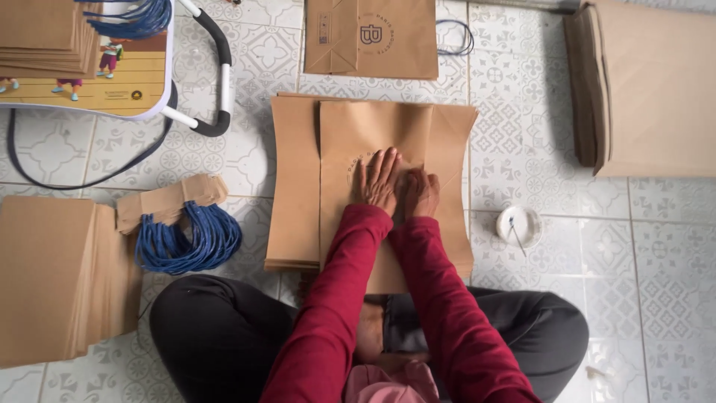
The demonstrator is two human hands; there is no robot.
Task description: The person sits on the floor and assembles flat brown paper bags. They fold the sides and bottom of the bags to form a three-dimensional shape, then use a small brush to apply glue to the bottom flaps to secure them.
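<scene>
- The left hand [377, 179] lies flat, fingers spread, pressing on a brown paper bag [373, 142]; it grips nothing.
- The right hand [421, 192] sits just beside it, fingers curled, pressing the same bag; whether it pinches anything I cannot tell.
- The bag lies on top of a stack of flat bags [294, 186] on the tiled floor [656, 246], in front of the crossed legs.
- A bundle of blue cords [186, 239] lies left of the stack.
- A small white dish [520, 226] sits to the right.
- A finished bag [373, 37] lies beyond the stack.
</scene>
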